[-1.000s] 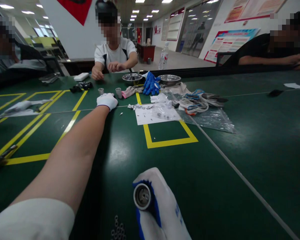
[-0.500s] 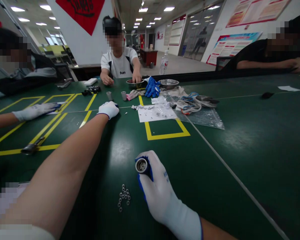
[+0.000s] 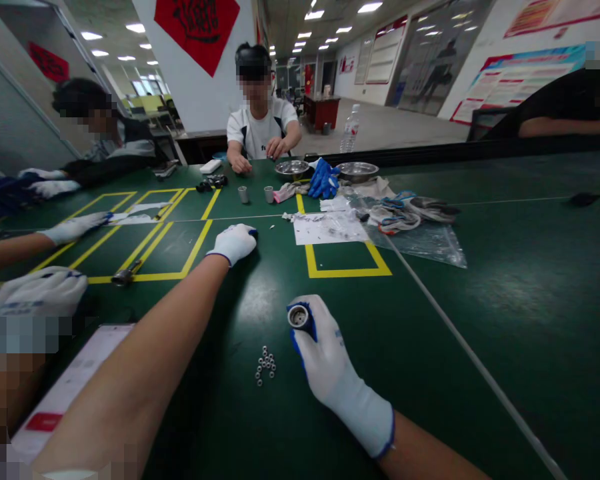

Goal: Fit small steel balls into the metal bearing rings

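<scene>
My right hand (image 3: pixel 330 357), in a white and blue glove, is wrapped round a metal cylinder (image 3: pixel 299 316). The cylinder's hollow round end faces up towards me, with small details inside that I cannot make out. Several small metal rings (image 3: pixel 266 364) lie loose on the table just left of that hand. Farther forward, my gloved left hand (image 3: pixel 235 245) is low over the table with its fingers curled and closed. Its fingertips are turned away, so anything in them is hidden. Two small grey metal cups (image 3: pixel 243 194) (image 3: pixel 269 194) stand beyond it.
A white paper sheet (image 3: pixel 325 229) with small parts lies beyond my hands. Behind it are steel bowls (image 3: pixel 357 171), blue gloves (image 3: pixel 324 179) and a plastic bag (image 3: pixel 430 243). A metal tool (image 3: pixel 126 274) and a phone (image 3: pixel 83 373) lie left. Co-workers' gloved hands (image 3: pixel 77 228) are nearby.
The view has turned left. My left hand has drawn back from the cups towards me; my right hand still grips the cylinder. The co-worker opposite has lifted a hand out of the bowl.
</scene>
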Action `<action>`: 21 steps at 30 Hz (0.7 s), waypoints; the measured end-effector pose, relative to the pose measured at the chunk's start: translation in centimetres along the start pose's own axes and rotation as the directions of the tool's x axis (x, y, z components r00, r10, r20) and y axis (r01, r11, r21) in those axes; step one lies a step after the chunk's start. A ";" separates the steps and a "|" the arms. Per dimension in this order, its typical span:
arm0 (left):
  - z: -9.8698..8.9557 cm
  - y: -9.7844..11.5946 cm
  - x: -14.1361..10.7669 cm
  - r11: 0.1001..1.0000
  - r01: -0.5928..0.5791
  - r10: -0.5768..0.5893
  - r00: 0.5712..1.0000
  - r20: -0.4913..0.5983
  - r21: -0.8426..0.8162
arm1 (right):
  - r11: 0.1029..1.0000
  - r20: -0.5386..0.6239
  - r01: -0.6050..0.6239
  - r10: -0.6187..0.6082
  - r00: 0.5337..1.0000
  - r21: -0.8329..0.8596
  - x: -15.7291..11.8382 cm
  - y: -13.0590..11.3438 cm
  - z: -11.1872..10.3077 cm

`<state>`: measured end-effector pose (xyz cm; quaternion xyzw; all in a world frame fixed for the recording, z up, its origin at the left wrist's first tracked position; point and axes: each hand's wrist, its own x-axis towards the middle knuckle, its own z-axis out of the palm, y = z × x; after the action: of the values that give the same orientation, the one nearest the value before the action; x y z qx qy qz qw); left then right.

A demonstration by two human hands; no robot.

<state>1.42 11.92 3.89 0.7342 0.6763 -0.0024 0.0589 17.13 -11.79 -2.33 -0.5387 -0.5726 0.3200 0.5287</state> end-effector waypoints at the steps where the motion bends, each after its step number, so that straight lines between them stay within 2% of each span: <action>1: 0.4 0.0 -1.4 1.000 -0.007 0.007 1.000 -0.007 -0.001 | 1.000 0.000 -0.018 0.018 1.000 0.007 0.0 0.1 -0.2; 7: 2.0 1.0 -11.7 0.998 -0.060 0.061 0.998 0.003 -0.011 | 0.993 0.046 -0.107 0.105 0.993 0.043 0.5 0.0 -1.0; 12: 1.8 0.8 -18.5 0.969 -0.248 0.247 0.965 0.087 0.002 | 0.998 0.044 -0.058 0.057 0.997 0.030 1.0 -0.3 -1.0; 16: 1.6 -0.9 -21.0 0.921 -0.345 0.366 0.926 0.094 -0.182 | 1.000 0.051 -0.014 0.013 0.999 0.023 1.3 -0.4 -1.1; 18: 1.7 -1.8 -21.2 0.868 -0.386 0.429 0.900 0.081 -0.312 | 1.000 0.052 0.004 -0.005 0.999 0.011 1.4 -0.5 -1.0; 21: 1.8 -2.6 -21.0 0.810 -0.409 0.481 0.873 0.077 -0.421 | 0.999 0.064 0.034 -0.032 0.997 -0.024 1.6 -0.6 -1.0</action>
<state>-2.86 -8.89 3.59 0.8422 0.4632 0.0806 0.2640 18.14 -10.55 -1.09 -0.5253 -0.6020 0.3210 0.5086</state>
